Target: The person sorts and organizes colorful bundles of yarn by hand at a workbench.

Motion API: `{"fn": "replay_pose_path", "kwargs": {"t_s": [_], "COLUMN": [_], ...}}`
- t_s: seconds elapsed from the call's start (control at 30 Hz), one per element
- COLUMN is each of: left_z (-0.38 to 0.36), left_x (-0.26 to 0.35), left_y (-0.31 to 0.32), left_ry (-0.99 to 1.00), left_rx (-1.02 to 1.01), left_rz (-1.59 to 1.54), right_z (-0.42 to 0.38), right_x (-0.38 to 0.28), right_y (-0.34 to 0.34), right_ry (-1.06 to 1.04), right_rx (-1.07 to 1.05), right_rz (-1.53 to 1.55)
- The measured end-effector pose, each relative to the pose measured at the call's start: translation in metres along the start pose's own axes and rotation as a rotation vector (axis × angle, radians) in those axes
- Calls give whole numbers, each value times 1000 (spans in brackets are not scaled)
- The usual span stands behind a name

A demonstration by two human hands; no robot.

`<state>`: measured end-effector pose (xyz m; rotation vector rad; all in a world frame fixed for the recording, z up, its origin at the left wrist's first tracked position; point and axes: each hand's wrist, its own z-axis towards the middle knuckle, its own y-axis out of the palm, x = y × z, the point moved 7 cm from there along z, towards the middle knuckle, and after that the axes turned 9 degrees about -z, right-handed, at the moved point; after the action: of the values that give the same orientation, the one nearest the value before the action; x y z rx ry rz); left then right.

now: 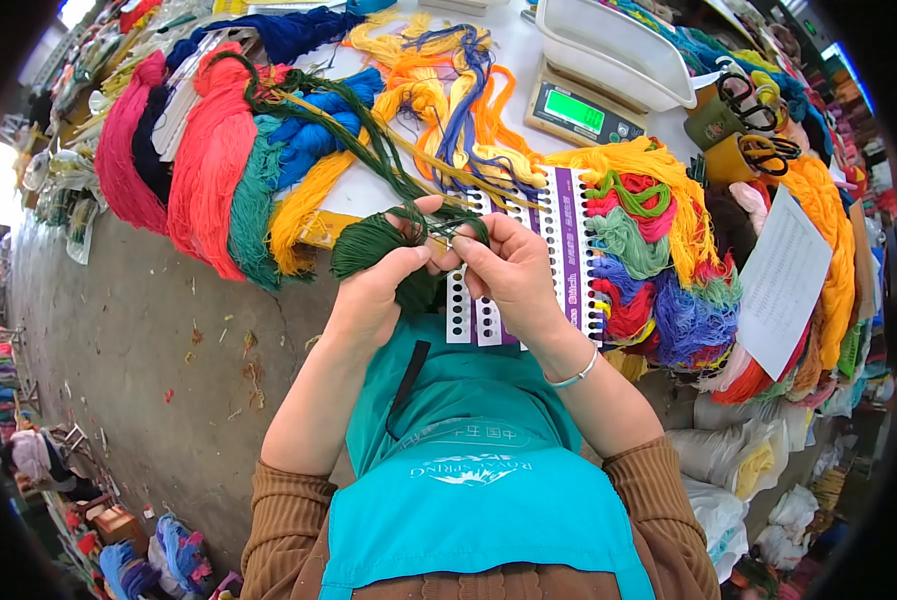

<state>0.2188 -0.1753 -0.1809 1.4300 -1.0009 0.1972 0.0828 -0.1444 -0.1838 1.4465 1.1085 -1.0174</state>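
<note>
A thick skein of dark green thread (365, 246) is bunched in my left hand (381, 285), with the fingers closed around it. My right hand (514, 268) pinches a few strands of the same thread close to the left fingertips. Loose green strands (389, 168) trail from the hands up and left over the table. Just behind and beneath the hands are white and purple punched thread cards (572, 245), with a row of holes along the edges. The exact spot between the fingertips is partly hidden.
Skeins in coral red (209, 165), teal, blue and yellow hang over the table's left edge. A digital scale (581, 112) with a white tray (624, 50) stands at the back. Colored threads (634, 240), scissors (769, 152) in holders and a written sheet (784, 285) are on the right.
</note>
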Motion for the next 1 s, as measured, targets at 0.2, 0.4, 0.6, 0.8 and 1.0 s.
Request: {"fn": "replay_pose_path", "kwargs": {"t_s": [0.2, 0.4, 0.6, 0.8, 1.0], "left_z": [-3, -3, -3, -2, -4], "left_x": [-1, 0, 1, 1, 5], "left_y": [2, 1, 1, 1, 3], "left_ry": [-20, -4, 2, 5, -43], "left_rx": [9, 8, 17, 20, 21], "left_rz": [79, 88, 59, 77, 36], "right_z": [-2, -2, -2, -2, 1], "right_x": [1, 4, 7, 7, 8], "right_y": [5, 7, 8, 8, -2], "right_ry": [20, 58, 81, 90, 114], "right_rx": [-43, -75, -91, -77, -87], "right_rz": [39, 88, 118, 124, 153]}}
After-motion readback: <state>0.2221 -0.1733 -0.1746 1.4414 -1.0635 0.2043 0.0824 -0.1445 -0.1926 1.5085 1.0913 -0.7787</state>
